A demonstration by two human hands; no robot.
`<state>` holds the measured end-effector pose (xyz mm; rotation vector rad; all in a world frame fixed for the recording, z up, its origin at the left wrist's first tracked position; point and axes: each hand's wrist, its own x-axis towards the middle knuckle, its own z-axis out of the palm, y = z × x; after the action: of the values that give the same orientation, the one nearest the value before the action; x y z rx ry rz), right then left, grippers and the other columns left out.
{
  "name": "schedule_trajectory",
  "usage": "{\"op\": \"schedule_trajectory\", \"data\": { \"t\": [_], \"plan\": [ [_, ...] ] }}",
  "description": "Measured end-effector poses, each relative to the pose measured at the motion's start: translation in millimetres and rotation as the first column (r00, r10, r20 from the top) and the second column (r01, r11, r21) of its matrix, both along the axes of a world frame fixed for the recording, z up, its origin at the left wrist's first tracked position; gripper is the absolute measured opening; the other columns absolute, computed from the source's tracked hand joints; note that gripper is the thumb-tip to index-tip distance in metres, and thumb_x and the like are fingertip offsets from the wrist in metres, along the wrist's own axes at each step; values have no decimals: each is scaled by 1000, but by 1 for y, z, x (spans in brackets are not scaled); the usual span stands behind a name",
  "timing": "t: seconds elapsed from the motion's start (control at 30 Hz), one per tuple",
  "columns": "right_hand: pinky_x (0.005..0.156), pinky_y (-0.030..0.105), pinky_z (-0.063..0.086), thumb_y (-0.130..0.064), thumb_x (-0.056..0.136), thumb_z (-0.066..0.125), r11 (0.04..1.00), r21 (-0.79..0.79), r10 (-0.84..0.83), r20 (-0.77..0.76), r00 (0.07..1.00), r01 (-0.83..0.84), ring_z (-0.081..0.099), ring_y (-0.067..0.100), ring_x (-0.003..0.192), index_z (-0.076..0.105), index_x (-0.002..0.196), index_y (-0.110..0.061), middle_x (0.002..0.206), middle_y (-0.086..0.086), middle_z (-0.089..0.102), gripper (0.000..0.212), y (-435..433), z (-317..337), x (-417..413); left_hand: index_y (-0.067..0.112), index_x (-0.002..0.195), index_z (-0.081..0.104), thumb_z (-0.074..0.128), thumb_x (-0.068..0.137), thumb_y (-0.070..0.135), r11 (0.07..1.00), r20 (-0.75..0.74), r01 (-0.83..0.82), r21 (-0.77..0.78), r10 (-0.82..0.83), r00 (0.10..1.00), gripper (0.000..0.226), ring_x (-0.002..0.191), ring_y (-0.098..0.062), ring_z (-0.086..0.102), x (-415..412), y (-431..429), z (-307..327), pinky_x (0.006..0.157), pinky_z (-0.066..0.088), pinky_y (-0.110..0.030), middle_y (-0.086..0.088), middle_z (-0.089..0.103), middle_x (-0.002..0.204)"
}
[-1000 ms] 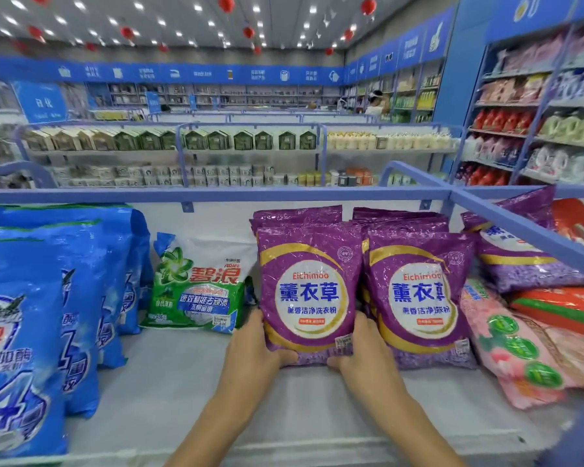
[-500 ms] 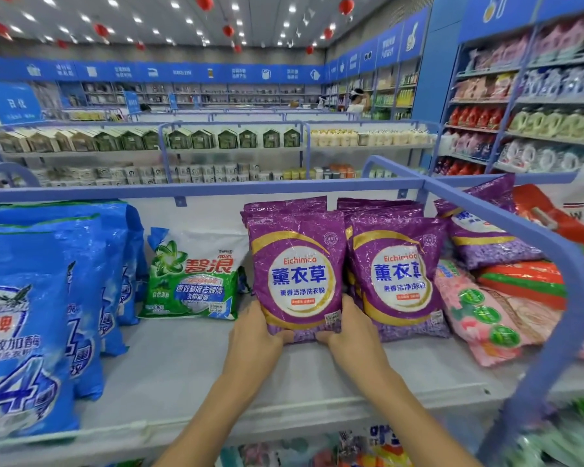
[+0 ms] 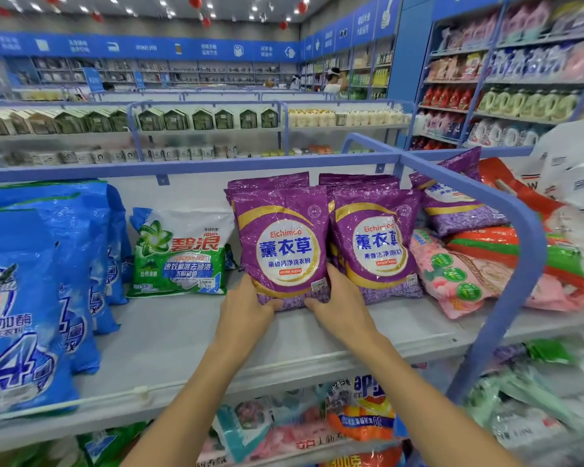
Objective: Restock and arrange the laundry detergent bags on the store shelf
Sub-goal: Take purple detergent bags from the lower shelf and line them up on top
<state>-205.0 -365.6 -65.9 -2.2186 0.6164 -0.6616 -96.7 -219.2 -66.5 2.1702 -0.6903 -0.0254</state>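
Note:
A purple lavender detergent bag (image 3: 284, 241) stands upright on the grey shelf (image 3: 169, 345), at the front of a row of like bags. My left hand (image 3: 246, 310) grips its lower left corner and my right hand (image 3: 338, 305) grips its lower right corner, thumbs on the bag's front. A second row of purple bags (image 3: 375, 237) stands touching it on the right. A green and white bag (image 3: 179, 254) leans against the back panel to the left. Large blue bags (image 3: 41, 281) stand at the far left.
A blue rail (image 3: 506, 210) curves down at the shelf's right end. Beyond it lie a purple bag (image 3: 452, 200), a pink bag (image 3: 462, 274) and orange-green bags (image 3: 520, 244). A person in white (image 3: 573, 163) stands at the right edge. More bags fill the lower shelf (image 3: 351, 423).
My view has pulled back and dropped, so the lower shelf and the blue rail's curve now show. Both hands stay on the front purple bag's bottom corners. A person has come into view at right.

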Motion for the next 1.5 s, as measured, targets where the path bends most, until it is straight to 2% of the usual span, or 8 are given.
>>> {"op": "schedule_trajectory", "data": {
  "t": [0.23, 0.37, 0.57, 0.77, 0.93, 1.13, 1.37, 1.5],
  "plan": [
    [90, 34, 47, -37, 100, 62, 991, -132, 8, -83, 997, -19, 54, 13, 111, 54, 128, -26, 122, -8, 58, 31, 6, 17, -49, 22, 124, 55, 71, 90, 30, 997, 177, 7, 76, -21, 984, 38, 95, -24, 67, -34, 18, 8, 73, 52, -34, 0, 72, 107],
    [111, 32, 41, -46, 103, 53, 982, -188, -2, -96, 995, -16, 44, 11, 140, 43, 153, -25, 156, -12, 44, 55, 7, 21, -101, 20, 139, 56, 67, 94, 32, 998, 253, 43, 41, -52, 966, 48, 117, -27, 62, -90, 20, 15, 92, 49, -38, -2, 68, 127],
    [118, 27, 34, -52, 101, 54, 993, -109, -52, -54, 997, 46, 35, 2, 145, 44, 152, -34, 156, -19, 41, 54, -14, 14, -195, 24, 146, 52, 63, 96, 41, 985, 227, 174, -6, -168, 959, 53, 134, -14, 50, -184, -16, 15, 111, 37, -30, 8, 56, 144],
    [104, 23, 42, -51, 99, 58, 987, -53, -155, -43, 987, 153, 46, 1, 133, 51, 142, -38, 133, -28, 50, 45, -64, 9, -282, 30, 144, 51, 61, 99, 39, 937, 237, 350, -26, -334, 912, 47, 135, -5, 47, -261, -86, 12, 112, 37, -23, 17, 54, 141],
    [107, 19, 39, -49, 99, 58, 969, -97, -230, -4, 973, 229, 46, 0, 132, 53, 143, -33, 141, -21, 52, 47, -101, 13, -343, 31, 149, 47, 58, 101, 40, 903, 242, 430, 1, -417, 876, 50, 137, -4, 43, -312, -138, 15, 113, 38, -23, 18, 50, 146],
    [110, 21, 35, -51, 99, 57, 956, -65, -290, -36, 956, 288, 43, -1, 135, 51, 144, -35, 146, -21, 49, 48, -141, 9, -386, 32, 149, 43, 53, 102, 41, 897, 218, 436, 69, -440, 871, 49, 134, 2, 41, -346, -181, 15, 95, 15, 6, 21, 49, 142],
    [114, 33, 40, -54, 98, 56, 948, -34, -319, -34, 947, 318, 46, 6, 134, 50, 144, -35, 145, -16, 52, 51, -208, 12, -373, 27, 155, 36, 52, 102, 44, 947, 257, 319, 42, -318, 912, 59, 148, -5, 29, -330, -243, 20, 120, 23, -23, 14, 37, 158],
    [112, 36, 43, -61, 97, 55, 954, -72, -293, -29, 956, 291, 49, 5, 131, 50, 144, -37, 142, -19, 54, 52, -249, 24, -351, 23, 154, 39, 53, 100, 42, 976, 220, 216, -7, -209, 953, 58, 149, -15, 30, -301, -289, 27, 122, 27, -36, 6, 39, 159]
  ]
}}
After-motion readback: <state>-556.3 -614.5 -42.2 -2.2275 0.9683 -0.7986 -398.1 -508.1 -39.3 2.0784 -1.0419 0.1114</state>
